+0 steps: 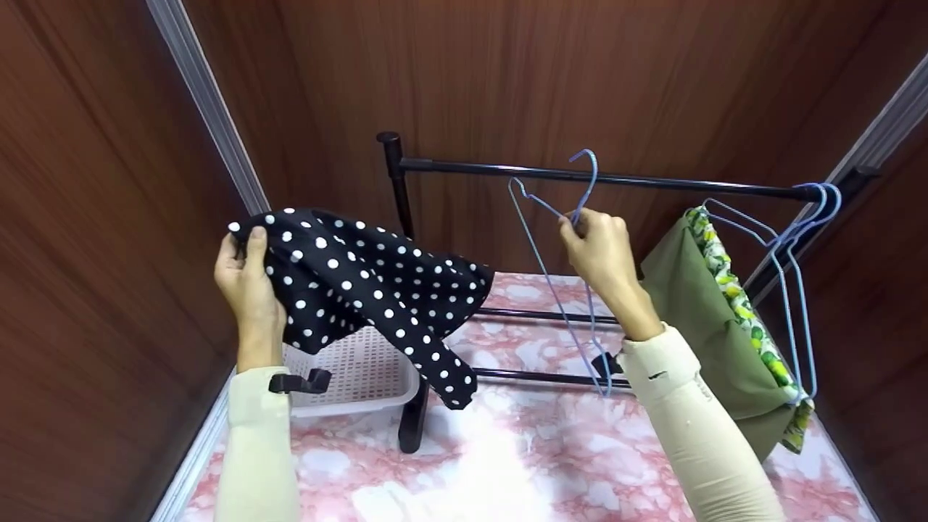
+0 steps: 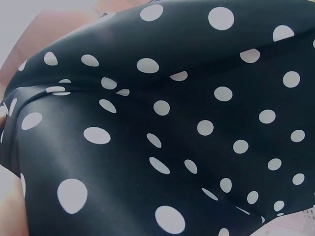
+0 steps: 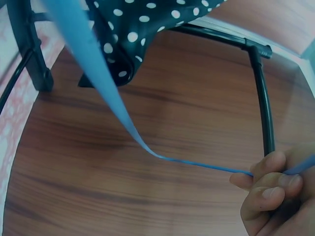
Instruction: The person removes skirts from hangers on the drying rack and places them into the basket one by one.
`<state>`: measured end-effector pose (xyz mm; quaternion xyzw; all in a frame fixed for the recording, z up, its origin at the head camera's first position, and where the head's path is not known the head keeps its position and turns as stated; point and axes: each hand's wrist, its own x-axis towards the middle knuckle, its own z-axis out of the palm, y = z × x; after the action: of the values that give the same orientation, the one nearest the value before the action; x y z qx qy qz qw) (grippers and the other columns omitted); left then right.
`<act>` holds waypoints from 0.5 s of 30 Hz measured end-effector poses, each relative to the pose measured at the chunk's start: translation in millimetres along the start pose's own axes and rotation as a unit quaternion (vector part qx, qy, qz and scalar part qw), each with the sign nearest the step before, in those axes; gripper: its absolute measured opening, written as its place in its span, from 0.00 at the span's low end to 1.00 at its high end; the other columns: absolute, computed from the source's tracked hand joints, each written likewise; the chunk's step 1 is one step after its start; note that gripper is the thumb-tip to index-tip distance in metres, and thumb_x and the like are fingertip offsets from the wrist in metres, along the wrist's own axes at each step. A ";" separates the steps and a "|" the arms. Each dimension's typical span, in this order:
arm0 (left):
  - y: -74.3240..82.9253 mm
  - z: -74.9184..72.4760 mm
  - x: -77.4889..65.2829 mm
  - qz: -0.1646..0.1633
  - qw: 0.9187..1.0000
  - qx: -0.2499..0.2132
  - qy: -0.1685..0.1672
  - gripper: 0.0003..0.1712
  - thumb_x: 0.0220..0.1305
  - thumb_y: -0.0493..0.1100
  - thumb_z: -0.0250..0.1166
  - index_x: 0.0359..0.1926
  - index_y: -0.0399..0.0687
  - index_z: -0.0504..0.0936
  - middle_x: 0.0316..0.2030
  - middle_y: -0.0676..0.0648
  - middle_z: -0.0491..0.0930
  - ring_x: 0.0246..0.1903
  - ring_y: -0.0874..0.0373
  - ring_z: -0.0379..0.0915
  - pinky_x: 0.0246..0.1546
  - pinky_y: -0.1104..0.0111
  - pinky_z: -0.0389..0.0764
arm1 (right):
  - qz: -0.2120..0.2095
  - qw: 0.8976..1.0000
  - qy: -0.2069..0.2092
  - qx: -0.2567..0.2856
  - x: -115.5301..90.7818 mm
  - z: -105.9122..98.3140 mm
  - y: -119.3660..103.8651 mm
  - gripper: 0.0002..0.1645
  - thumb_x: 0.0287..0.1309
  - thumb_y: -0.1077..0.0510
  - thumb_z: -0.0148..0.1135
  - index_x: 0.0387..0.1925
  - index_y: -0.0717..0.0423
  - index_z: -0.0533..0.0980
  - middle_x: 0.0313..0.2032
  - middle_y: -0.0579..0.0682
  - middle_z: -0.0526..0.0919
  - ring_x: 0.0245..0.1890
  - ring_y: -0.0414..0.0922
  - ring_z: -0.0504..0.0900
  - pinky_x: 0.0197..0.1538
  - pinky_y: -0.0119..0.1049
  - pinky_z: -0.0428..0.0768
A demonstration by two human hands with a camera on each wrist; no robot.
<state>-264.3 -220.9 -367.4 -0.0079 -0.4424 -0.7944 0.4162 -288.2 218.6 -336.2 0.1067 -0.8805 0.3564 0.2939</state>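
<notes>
My left hand (image 1: 250, 293) grips a black garment with white polka dots (image 1: 377, 279) by one end, thumb on top of the cloth. The garment spreads rightward, and a sleeve-like strip dangles from it toward the lower right. It fills most of the left wrist view, where the dotted cloth (image 2: 206, 108) hides nearly all else. My right hand (image 1: 600, 246) pinches a blue wire hanger (image 1: 540, 254) near the base of its hook, in front of the rack's top bar. In the right wrist view the fingers (image 3: 270, 196) curl round the hanger wire (image 3: 197, 163).
A black clothes rack (image 1: 493, 170) stands across the middle. At its right end hang blue hangers (image 1: 786, 261), with a green cloth (image 1: 689, 319) edged in lemon print. Below the garment sits a white perforated basket (image 1: 355, 370) on the pink marbled floor (image 1: 580, 449). Brown wood-grain panels (image 1: 507, 80) enclose the space.
</notes>
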 end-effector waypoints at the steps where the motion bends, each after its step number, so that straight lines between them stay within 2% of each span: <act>1: 1.1 -1.1 0.5 0.001 1.000 -0.001 0.002 0.03 0.72 0.33 0.67 0.44 0.40 0.85 0.38 0.48 0.86 0.39 0.58 0.81 0.44 0.72 0.83 | 0.000 1.000 0.000 0.003 -0.1 1.3 -0.2 0.14 0.70 0.61 0.62 0.32 0.66 0.86 0.16 0.47 0.77 0.25 0.48 0.74 0.30 0.38 0.68; 4: 4.1 -4.2 2.3 0.006 1.000 -0.002 0.010 0.04 0.72 0.33 0.67 0.45 0.40 0.85 0.38 0.47 0.87 0.40 0.58 0.81 0.45 0.71 0.83 | -0.001 1.000 -0.001 0.009 -0.4 4.3 -1.0 0.14 0.70 0.62 0.62 0.30 0.65 0.85 0.15 0.43 0.73 0.25 0.48 0.73 0.30 0.39 0.67; 11: 11.8 -9.9 7.0 0.030 0.999 -0.021 0.023 0.04 0.71 0.31 0.67 0.44 0.37 0.86 0.37 0.46 0.87 0.39 0.57 0.81 0.46 0.71 0.82 | 0.003 1.000 -0.011 0.008 0.1 8.0 -4.8 0.14 0.72 0.60 0.62 0.31 0.65 0.85 0.16 0.49 0.78 0.21 0.44 0.73 0.27 0.35 0.66; 15: 15.8 -12.2 8.4 0.042 0.999 -0.015 0.023 0.05 0.71 0.30 0.67 0.45 0.38 0.87 0.38 0.45 0.87 0.40 0.57 0.81 0.47 0.70 0.81 | 0.006 1.000 -0.011 0.012 1.7 11.0 -8.0 0.14 0.72 0.59 0.62 0.32 0.65 0.86 0.15 0.50 0.79 0.21 0.44 0.74 0.27 0.36 0.67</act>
<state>-254.8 -239.2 -360.6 -0.0148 -0.4205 -0.7825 0.4590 -291.3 205.3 -337.0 0.1092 -0.8798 0.3677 0.2807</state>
